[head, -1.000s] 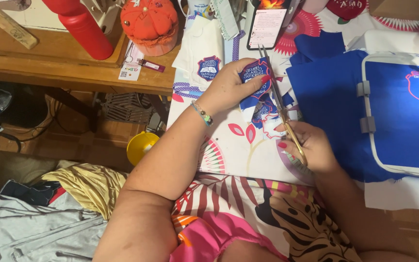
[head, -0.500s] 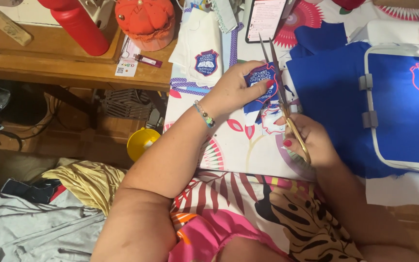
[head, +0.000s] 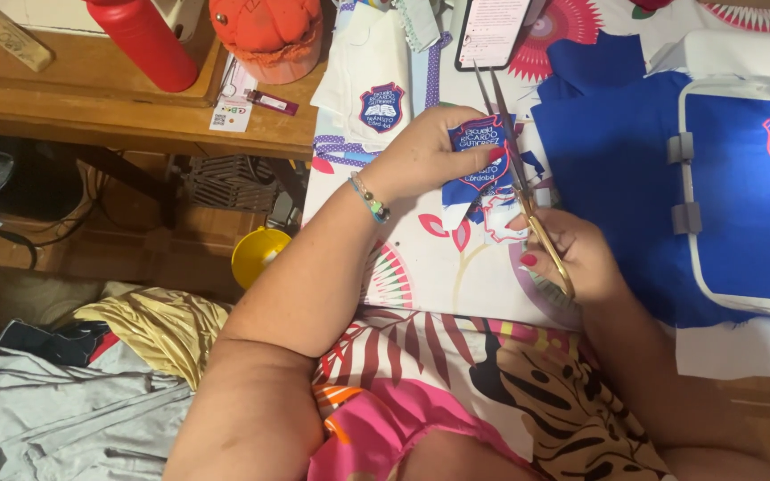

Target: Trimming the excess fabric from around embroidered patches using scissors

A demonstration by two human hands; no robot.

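In the head view, the left hand [head: 421, 156] sits just above the middle of the frame, its grip clenched on a blue embroidered patch [head: 477, 160] with a shield-shaped emblem, thumb on top and fingers curled under the cloth. A beaded bracelet [head: 369, 199] circles the wrist. The right hand [head: 577, 258], slightly right of centre and lower, has its grip closed around the gold handles of a pair of scissors [head: 514, 151]. The thin blades run up and to the left, slightly parted, along the right edge of the patch, and their tips reach toward the top of the frame near a phone [head: 492, 31] that lies screen up.

Both hands work over a counter [head: 438, 276] covered with a white cloth printed with pink and red flowers. To the right, a large piece of blue fabric [head: 608, 169] is clamped in a white embroidery hoop [head: 692, 214], with another emblem stitched near the right edge. In the upper middle, a white fabric piece [head: 367, 85] bears a similar blue shield.

At upper left stands a wooden bench with a red bottle [head: 144, 40] and an orange cap [head: 265, 36]. Below it, on the floor, are a yellow bowl [head: 256, 254], a yellow cloth [head: 158, 325] and grey clothing [head: 55, 419] at lower left. The person's patterned pink garment fills the bottom centre.
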